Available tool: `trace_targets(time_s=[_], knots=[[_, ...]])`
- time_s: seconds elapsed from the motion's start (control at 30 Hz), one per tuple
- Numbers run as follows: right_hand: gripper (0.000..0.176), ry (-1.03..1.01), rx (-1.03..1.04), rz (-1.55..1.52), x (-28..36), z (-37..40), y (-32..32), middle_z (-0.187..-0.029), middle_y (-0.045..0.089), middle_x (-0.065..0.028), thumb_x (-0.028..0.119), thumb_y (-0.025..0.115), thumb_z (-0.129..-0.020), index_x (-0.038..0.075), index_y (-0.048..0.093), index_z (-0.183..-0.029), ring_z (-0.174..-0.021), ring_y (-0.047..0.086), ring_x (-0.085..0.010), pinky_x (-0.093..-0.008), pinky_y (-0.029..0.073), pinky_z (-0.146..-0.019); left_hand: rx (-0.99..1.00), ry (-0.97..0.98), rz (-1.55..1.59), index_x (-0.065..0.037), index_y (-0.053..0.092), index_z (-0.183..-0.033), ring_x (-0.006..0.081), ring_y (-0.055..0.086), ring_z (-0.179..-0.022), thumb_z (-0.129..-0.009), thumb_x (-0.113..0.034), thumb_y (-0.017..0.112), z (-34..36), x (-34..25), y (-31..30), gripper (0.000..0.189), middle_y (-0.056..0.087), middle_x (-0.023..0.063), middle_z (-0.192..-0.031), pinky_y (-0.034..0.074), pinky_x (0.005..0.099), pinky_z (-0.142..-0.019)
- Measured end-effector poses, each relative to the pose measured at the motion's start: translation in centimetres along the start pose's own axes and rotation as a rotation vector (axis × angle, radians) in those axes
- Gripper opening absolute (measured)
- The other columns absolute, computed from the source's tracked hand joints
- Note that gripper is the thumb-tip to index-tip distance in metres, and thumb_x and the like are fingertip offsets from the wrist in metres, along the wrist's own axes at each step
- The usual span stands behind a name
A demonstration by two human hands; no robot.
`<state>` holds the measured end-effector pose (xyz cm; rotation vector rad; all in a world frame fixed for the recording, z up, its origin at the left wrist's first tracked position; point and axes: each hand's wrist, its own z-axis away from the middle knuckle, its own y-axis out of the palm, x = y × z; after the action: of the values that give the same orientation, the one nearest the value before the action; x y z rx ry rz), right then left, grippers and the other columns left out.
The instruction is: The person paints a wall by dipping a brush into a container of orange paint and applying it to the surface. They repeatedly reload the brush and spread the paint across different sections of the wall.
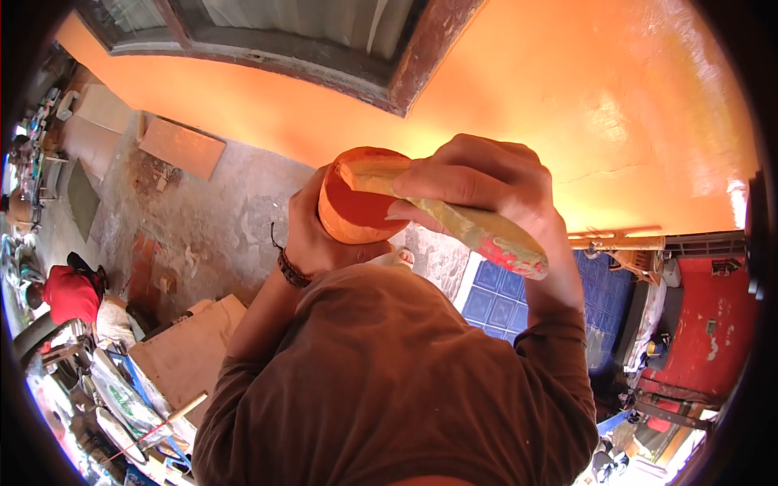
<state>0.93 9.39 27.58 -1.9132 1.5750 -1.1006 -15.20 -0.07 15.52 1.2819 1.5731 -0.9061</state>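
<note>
My left hand (309,227) is wrapped around an orange-coated paint pot (344,220), tilted so that its open mouth faces me. Reddish-orange shows inside the pot. My right hand (486,182) grips a paintbrush (474,225) between thumb and fingers. Its thick handle is yellowish with red and green paint smears at the near end. The brush's far end, orange at the tip, lies over the mouth of the pot. My fingers hide part of the brush's middle.
A bright orange wall (551,97) rises ahead, with a brown-framed window (300,65) in it. Boards (182,147) lie on the grey concrete floor (243,194). Blue tiles (494,300) are to the right, near a red wall (705,324). Clutter and a person in red (71,293) are at left.
</note>
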Motion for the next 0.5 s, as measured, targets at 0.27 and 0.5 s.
trace_targets(time_s=[0.27,0.5], knots=[[0.037,-0.270,-0.118,0.137,-1.7,1.5,2.1,-0.082,0.055,-0.0069,0.015,0.069,-0.058,0.006,0.064,-0.094,-0.056,0.054,-0.0177,-0.0277,0.045,-0.046,0.019,0.012,-0.021,0.003,0.051,-0.112,0.0175,0.062,-0.090,-0.049,-0.019,0.087,-0.8,0.7,-1.0,0.075,0.064,0.0117,-0.100,0.050,0.0308,-0.079],[0.038,-0.295,-0.209,0.189,-1.6,1.9,3.0,-0.084,0.055,-0.0105,0.017,0.069,-0.058,0.004,0.064,-0.093,-0.053,0.053,-0.0179,-0.0270,0.044,-0.044,-0.005,0.052,0.050,0.003,0.051,-0.112,0.0174,0.063,-0.091,-0.049,-0.019,0.087,-1.2,0.9,-1.0,0.075,0.064,0.0123,-0.100,0.050,0.0310,-0.080]])
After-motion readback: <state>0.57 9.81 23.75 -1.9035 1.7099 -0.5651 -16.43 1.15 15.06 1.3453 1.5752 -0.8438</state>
